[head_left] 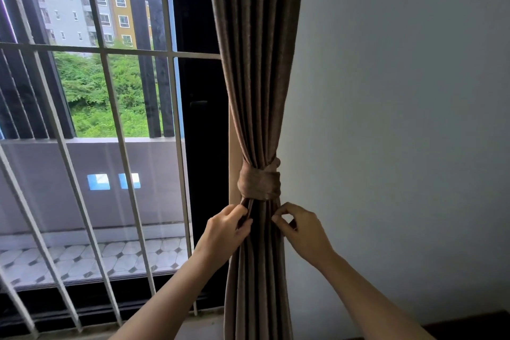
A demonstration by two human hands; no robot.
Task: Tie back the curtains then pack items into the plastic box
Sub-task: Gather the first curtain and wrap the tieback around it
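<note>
Head view, only one available: curtain [256, 77] hangs gathered in a tight vertical bundle, long axis straight up-down, between the barred window [105, 91] and the wall [400, 91]. Tie [259, 183] wraps the bundle at its waist, a band of matching fabric, looks already cinched.

Left hand [227, 232] sits just below the tie on the window side, fingers curled shut around a fold or two at that edge of the bundle. Right hand [299, 229] mirrors it on the wall side, thumb and forefinger in a narrow pinch on the outer pleat; can't tell how much cloth is really in that pinch.

Key relation: tie is directly above both grips, touching or nearly touching the left fingertips, and centred between the hands. Both are about equally close; left looks marginally nearer. Cloth runs down past the wrists along the same vertical axis.

Judgement: this is pleat-dressing under the knot, so any next pull should go down along the axis, evenly on both sides, else the tie skews.

Plastic box: not in view.
</note>
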